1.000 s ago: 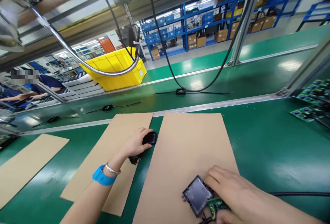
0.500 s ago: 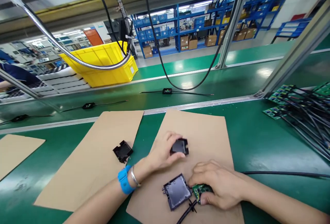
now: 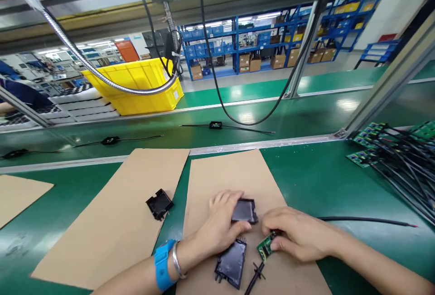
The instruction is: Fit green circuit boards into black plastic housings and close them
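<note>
A black plastic case half lies on the cardboard sheet, with the thumb and fingers of my left hand closed on its left side. My right hand pinches a small green circuit board between thumb and fingers. A black cable with a cross-shaped tie or grommet meets the board's lower end. Another black cable runs out to the right from behind my right hand. Below my left hand lies a second black case half, its hollow side up, partly under the thumb.
Another black case half sits on the left cardboard sheet. Circuit boards with black cables are heaped at the right. Wired black modules lie on the strip beyond the metal rail. A yellow bin and hanging cables are farther back.
The cardboard under my hands has turned and its far end moved left. My left hand and its case half came nearer to the board. The lower case half has turned.
</note>
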{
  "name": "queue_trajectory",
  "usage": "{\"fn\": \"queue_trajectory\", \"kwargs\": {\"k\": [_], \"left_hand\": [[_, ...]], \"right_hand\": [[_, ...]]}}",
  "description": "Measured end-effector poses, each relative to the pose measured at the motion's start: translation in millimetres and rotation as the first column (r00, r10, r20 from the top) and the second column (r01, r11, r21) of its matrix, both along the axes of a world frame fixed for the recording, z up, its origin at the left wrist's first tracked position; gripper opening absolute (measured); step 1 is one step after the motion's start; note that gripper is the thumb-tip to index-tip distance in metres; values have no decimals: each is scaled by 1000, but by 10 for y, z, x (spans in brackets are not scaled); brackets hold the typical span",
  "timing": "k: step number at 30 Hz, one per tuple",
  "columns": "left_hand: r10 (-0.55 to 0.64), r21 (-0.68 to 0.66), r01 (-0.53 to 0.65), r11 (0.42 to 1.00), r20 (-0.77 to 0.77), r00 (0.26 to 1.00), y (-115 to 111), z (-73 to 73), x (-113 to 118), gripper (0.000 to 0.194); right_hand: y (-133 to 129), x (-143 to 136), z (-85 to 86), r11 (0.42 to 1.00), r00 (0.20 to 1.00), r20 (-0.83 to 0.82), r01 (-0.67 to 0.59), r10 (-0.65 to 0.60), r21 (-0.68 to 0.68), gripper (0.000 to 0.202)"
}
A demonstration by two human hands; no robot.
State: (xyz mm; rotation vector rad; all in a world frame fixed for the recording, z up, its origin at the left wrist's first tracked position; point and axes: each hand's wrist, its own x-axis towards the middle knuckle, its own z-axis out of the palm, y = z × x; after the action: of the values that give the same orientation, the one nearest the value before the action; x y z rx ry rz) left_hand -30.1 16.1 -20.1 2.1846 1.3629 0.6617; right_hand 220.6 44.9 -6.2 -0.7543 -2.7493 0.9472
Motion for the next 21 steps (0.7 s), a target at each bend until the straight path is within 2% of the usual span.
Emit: {"fn": "queue_trajectory", "kwargs": {"k": [3,5,7,9,11,13,15,17,19,21], "left_hand": [[-6,-45,13,999,146,989,-31,166,74,46],[-18,-145,60,988,273,962,-85,296,93,48],[-13,-266,99,959,305,952,-124,400,101,39],[34,-316,43,948,234,972,-128,455,102,22],[93,-248,-61,967,121,988,-102,464,102,17],[115,-138,-114,984,0,993,-57,450,119,14],[113,-75,-119,990,-79,990,-3,432,163,10],[82,-104,-90,990,-82,993,58,414,214,8],[50,-173,-58,983,-51,997,124,394,236,10],[26,-236,-32,971,-28,999,184,373,197,12]], "right_hand": [[-64,-20,199,995,995,-38,92,-93,-36,9],[-57,-93,309,985,978,-121,170,-170,-13,7],[-9,-171,377,973,952,-204,233,-227,1,4],[52,-221,393,958,930,-230,284,-286,-44,5],[95,-253,363,936,911,-221,329,-349,-122,9],[97,-306,304,912,892,-200,380,-406,-156,12],[52,-407,244,891,877,-172,453,-449,-23,15],[-23,-538,213,860,893,-94,450,-441,241,19],[-89,-641,221,829,921,27,338,-389,445,22],[-114,-664,249,839,942,117,217,-314,500,23]]}}
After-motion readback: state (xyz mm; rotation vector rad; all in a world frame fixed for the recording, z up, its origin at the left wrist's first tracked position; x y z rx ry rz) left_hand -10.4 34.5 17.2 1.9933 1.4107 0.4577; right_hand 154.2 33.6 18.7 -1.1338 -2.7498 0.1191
